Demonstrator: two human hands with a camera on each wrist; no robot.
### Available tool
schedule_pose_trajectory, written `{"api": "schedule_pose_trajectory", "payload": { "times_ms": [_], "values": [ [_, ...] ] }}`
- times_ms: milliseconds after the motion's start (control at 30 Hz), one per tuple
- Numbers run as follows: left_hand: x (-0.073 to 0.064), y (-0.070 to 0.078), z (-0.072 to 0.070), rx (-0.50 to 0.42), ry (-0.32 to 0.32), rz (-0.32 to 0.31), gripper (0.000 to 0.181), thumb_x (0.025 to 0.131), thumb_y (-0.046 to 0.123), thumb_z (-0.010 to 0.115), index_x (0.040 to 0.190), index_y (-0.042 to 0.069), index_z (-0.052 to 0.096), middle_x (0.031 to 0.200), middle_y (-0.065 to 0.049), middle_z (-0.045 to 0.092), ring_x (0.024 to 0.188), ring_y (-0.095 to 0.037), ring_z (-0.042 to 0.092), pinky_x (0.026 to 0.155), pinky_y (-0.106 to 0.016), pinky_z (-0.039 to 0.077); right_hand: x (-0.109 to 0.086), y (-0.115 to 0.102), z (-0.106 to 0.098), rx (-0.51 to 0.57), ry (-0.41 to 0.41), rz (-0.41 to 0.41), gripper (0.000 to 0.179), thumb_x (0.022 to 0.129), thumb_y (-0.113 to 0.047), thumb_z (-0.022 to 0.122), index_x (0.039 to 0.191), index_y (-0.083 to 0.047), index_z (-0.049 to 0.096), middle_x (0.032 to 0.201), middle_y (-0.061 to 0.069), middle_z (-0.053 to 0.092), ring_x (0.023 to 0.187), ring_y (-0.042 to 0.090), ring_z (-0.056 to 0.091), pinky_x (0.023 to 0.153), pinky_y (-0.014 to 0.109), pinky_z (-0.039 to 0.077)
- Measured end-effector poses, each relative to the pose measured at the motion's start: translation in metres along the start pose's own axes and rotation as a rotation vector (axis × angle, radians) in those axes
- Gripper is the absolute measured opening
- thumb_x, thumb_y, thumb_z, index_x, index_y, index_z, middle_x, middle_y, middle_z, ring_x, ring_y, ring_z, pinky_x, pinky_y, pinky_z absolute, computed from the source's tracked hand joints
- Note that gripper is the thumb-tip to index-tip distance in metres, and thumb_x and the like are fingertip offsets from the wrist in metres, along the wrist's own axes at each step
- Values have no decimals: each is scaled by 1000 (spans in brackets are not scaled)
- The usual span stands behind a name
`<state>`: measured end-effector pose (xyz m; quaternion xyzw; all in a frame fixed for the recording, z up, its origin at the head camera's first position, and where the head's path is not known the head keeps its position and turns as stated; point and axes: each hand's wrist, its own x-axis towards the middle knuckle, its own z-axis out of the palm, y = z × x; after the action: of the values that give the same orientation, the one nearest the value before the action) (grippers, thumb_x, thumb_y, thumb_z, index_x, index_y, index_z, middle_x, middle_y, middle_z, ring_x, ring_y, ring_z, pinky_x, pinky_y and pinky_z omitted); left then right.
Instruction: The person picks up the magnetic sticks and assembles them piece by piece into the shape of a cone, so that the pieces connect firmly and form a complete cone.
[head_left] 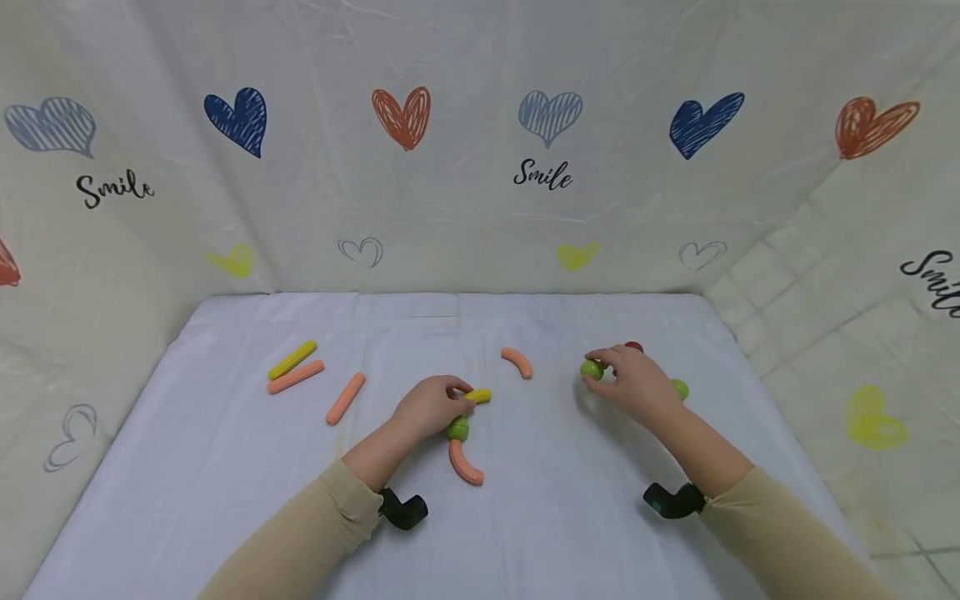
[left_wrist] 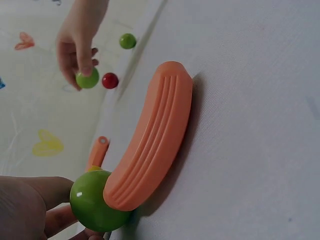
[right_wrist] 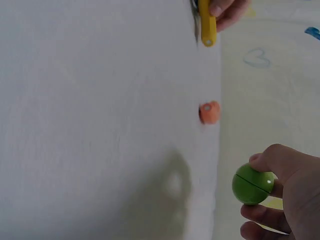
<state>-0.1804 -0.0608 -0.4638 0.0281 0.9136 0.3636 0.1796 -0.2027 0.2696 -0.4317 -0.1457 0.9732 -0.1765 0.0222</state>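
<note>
My left hand (head_left: 431,406) pinches a short yellow curved stick (head_left: 480,396) near the middle of the table. Against that stick sits a green ball (left_wrist: 97,200), and a ridged orange curved stick (left_wrist: 152,140) meets the ball on the side nearer me. Over to the right, my right hand (head_left: 633,383) holds another green ball (right_wrist: 252,184) between thumb and fingers, raised above the cloth with a shadow below. A thin seam runs around this ball. Behind the right hand lie a red ball (left_wrist: 110,80) and one more green ball (head_left: 680,388), both partly covered in the head view.
Between the hands, farther back, lies a loose orange curved stick (head_left: 517,362). At the left are a straight yellow stick (head_left: 292,359) and two straight orange sticks, one beside it (head_left: 296,377). A white cloth (head_left: 225,500) covers the table; a heart-printed sheet (head_left: 480,208) hangs behind.
</note>
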Motion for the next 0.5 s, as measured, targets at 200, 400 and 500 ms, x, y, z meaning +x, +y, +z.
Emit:
{"api": "schedule_pose_trajectory", "payload": {
  "times_ms": [200,400,500],
  "values": [
    [0,-1,1,-5,5,-1,27,92,32,70,117,22,71,96,1,62,80,-16,56,69,-31,45,6,-31,18,-36,-56,-22,41,88,-31,73,125,-13,68,107,4,67,101,24,59,87,44,51],
    [0,-1,1,-7,12,-8,26,92,32,70,117,23,71,96,1,62,80,-16,56,68,-31,45,12,-55,33,-46,-89,-65,40,87,-32,75,123,-15,69,103,1,66,97,21,59,87,41,52],
    [-1,0,1,-7,17,-8,26,92,33,70,116,23,71,96,1,62,79,-16,56,68,-31,45,15,-65,38,-42,-100,-82,40,86,-33,76,121,-15,70,100,-1,66,94,18,59,85,39,51]
  ]
}}
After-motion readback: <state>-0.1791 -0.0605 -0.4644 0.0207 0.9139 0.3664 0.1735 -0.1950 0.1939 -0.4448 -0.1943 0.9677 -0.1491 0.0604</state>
